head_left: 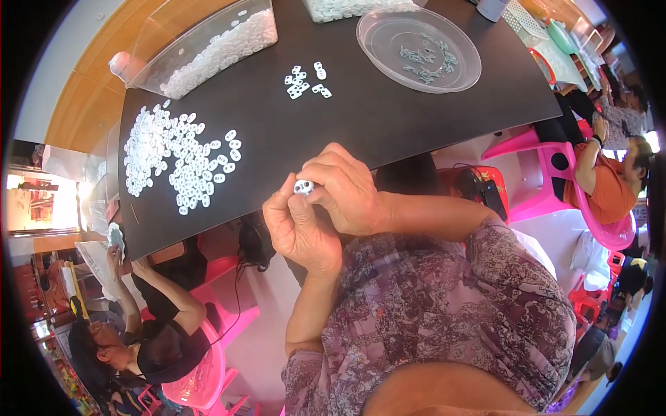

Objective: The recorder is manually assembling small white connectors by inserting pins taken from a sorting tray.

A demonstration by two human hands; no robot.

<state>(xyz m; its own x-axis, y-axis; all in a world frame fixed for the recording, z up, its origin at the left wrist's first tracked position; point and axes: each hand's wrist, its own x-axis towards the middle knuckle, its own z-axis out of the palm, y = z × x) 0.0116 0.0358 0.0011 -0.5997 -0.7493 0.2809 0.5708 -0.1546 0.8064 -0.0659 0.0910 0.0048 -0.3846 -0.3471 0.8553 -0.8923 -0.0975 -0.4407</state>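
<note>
Just off the front edge of the dark table, my two hands meet around a small white plastic piece with dark holes [304, 187]. My left hand [302, 234] is closed, thumb and fingertips pinching it from the near left side. From the right, my right hand [345, 186] curls over the same piece, its fingers closed against it; some fingertips are hidden. A large spread of white oval pieces [198, 170] with dark marks lies at the left of the table. Farther back is a small group of white two-holed pieces [297, 88].
A clear bin [156, 52] of white pieces stands at the back left, another [333, 12] at the back. A round clear tray [378, 45] holds small grey-green parts. Beyond the table's edges, other people sit on pink chairs [538, 166]; one person's hand [114, 256] is near the left corner.
</note>
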